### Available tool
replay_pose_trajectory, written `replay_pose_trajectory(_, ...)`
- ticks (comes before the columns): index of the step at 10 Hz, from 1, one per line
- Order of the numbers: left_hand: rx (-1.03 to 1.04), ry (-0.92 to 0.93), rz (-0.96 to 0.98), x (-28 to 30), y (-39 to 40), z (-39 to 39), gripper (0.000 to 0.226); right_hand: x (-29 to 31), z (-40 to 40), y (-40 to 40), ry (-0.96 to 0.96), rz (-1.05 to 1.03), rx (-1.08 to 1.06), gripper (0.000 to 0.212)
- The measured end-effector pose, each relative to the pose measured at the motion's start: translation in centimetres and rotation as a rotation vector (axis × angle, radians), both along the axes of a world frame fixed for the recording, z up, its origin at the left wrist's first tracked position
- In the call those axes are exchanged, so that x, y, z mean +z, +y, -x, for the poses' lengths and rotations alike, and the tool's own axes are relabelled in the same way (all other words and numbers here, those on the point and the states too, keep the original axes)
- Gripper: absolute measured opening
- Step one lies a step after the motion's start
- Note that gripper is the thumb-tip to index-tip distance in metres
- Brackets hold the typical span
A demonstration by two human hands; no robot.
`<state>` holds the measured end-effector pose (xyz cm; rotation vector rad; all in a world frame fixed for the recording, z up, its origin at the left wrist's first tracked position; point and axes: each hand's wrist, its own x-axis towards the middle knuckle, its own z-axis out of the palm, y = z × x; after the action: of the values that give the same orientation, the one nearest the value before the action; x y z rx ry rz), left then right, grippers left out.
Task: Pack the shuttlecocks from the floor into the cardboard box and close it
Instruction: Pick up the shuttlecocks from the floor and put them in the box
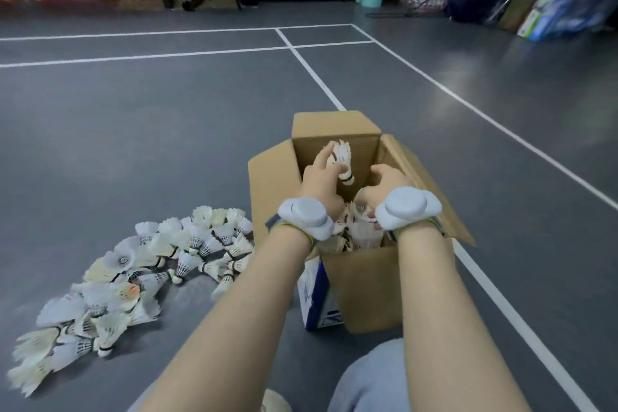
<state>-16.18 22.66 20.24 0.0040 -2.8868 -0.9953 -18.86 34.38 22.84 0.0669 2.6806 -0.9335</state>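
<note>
A single wide-angle head camera looked forward and down from above the person's forearms, close over the open cardboard box point(354, 281) at near centre. It faced across the grey court floor point(133, 130) toward the far wall, with lines bowed by the lens; no second view shared the scene

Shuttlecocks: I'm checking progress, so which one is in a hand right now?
The shuttlecock that the left hand holds above the open cardboard box; the rest lie in the box or on the floor.
</note>
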Motion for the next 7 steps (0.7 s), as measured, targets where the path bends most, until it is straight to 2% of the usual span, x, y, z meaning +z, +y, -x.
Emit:
replay_pose_trajectory(1, 0.115, -0.043, -0.007, -0.1, -0.9, -0.2, 0.042, -0.7, 0.4, -0.6, -0.033, -0.083, -0.024, 0.054)
replay_pose_trajectory(2, 0.183, -0.064, -0.024, 0.5, -2.0, -1.0, 0.042, -0.7, 0.3, -1.7, -0.079, 0.031, -0.058, 0.048)
replay_pose_trajectory(4, 0.234, -0.092, -0.003, 1.7, -5.6, -4.9, 0.047, 0.7, -1.6, -5.8, -0.104, 0.077, 0.077, 0.046)
replay_pose_trajectory(5, 0.278, -0.075, 0.016, 2.4, -8.5, -7.8, 0.05, 1.7, -3.7, -8.9, -0.036, 0.19, 0.073, 0.033)
replay_pose_trajectory(6, 0.335, -0.049, 0.02, 2.0, -12.0, -11.1, 0.053, 1.7, -6.1, -13.5, -0.017, 0.191, 0.186, 0.003)
replay_pose_trajectory(7, 0.403, -0.122, 0.076, -0.3, -16.1, -14.7, 0.058, 0.3, -7.4, -17.0, -0.035, 0.007, 0.377, 0.018)
